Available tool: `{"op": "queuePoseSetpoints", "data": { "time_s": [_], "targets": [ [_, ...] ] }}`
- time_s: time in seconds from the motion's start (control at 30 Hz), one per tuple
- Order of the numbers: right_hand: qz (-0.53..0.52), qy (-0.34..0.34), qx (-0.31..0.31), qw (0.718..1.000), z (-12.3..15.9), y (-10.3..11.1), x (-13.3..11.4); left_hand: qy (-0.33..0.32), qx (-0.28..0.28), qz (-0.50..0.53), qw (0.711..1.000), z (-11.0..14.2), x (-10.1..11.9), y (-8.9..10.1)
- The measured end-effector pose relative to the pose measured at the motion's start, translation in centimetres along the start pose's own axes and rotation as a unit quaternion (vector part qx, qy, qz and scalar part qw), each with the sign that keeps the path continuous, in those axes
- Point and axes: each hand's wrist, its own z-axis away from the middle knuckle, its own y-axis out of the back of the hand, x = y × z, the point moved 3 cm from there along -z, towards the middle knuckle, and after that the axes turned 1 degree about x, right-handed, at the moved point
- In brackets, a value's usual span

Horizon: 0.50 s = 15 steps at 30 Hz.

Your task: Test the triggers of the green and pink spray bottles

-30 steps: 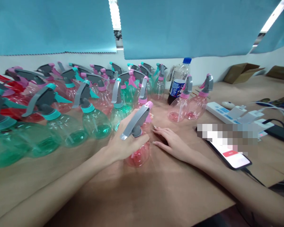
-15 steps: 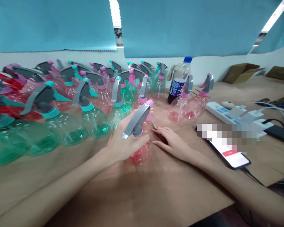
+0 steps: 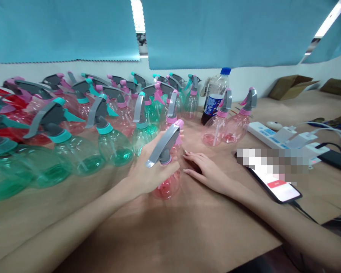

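My left hand (image 3: 147, 167) is wrapped round the neck and upper body of a pink spray bottle (image 3: 167, 185), which stands on the brown table (image 3: 170, 231). Its grey trigger head with a pink nozzle points away from me, and the fingers cover part of the bottle. Just to the right, my right hand (image 3: 206, 170) rests on the tabletop with nothing in it, fingers stretched towards the bottle and apart from it. Left of my left hand stands a green spray bottle (image 3: 115, 149) with a turquoise collar.
Many more green and pink spray bottles (image 3: 76, 157) crowd the left and back. Two pink spray bottles (image 3: 214, 131) stand behind my right hand, near a cola bottle (image 3: 216, 93). At right lie a phone (image 3: 284, 189), a power strip (image 3: 267, 134) with cables, and a cardboard box (image 3: 290, 87).
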Motion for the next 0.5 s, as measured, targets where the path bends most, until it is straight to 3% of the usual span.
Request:
{"op": "queuePoseSetpoints", "data": {
  "time_s": [0.5],
  "targets": [
    [0.017,0.005,-0.01,1.0,-0.01,-0.14,0.09,0.003,-0.001,0.011,1.0,-0.04,0.39,0.11]
  ]
}}
